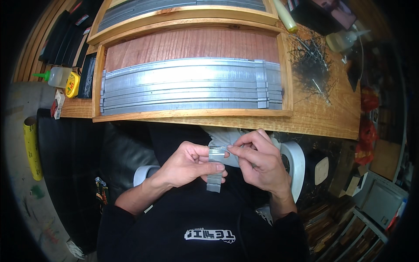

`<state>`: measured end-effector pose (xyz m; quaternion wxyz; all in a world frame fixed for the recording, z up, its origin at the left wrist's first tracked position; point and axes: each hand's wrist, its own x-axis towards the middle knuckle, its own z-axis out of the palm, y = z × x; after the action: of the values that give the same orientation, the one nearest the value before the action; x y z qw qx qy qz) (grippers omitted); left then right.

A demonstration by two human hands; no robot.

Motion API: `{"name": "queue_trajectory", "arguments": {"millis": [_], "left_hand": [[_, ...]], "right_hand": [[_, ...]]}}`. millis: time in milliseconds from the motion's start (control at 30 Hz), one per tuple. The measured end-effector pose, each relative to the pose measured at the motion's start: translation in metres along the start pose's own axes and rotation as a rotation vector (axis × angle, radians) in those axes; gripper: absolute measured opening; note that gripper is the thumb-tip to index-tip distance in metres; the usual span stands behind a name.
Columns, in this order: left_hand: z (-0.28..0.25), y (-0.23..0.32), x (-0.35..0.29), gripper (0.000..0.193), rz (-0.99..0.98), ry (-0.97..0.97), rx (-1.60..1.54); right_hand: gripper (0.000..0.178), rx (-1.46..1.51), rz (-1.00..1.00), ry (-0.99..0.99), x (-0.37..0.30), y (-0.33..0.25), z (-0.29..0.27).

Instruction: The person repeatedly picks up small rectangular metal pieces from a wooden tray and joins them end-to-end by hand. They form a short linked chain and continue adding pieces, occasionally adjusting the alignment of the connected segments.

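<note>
Above my lap, my left hand (pixel 185 166) is closed around a short silver-grey strip (pixel 214 180) made of narrow bands, its thumb lying across the middle. The lower end of the strip hangs past the fingers. My right hand (pixel 261 161) is pinched at the strip's upper right corner, thumb and forefinger together; what sits between those fingertips is too small to make out. Beyond both hands, a shallow wooden tray (pixel 192 116) on the table holds rows of long silver-grey strips (pixel 179 81), with a narrow crosswise stack (pixel 262 83) near its right end.
A second wooden tray (pixel 183 24) lies behind the first. On the table's right are a heap of dark thin scraps (pixel 312 59) and a squeeze bottle (pixel 342 40). To the left stand a green-tipped bottle (pixel 59 77) and a yellow container (pixel 72 84). White chair arms (pixel 293 168) flank me.
</note>
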<state>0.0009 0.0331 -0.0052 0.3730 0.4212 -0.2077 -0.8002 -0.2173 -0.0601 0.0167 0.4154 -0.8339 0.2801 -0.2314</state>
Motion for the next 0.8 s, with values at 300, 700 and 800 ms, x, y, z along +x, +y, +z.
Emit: {"name": "queue_trajectory", "arguments": {"millis": [300, 700, 800], "left_hand": [[-0.0009, -0.0008, 0.0025, 0.026, 0.016, -0.006, 0.014], [-0.0021, -0.0002, 0.0035, 0.027, 0.027, 0.001, 0.013], [-0.0004, -0.0018, 0.0032, 0.026, 0.041, 0.025, 0.033]], "right_hand": [[0.037, 0.042, -0.048, -0.008, 0.0036, 0.0028, 0.0080], [0.033, 0.103, -0.043, -0.001, 0.0030, 0.0039, 0.0039], [0.033, 0.094, -0.041, 0.000, 0.0026, 0.0091, 0.0069]]}}
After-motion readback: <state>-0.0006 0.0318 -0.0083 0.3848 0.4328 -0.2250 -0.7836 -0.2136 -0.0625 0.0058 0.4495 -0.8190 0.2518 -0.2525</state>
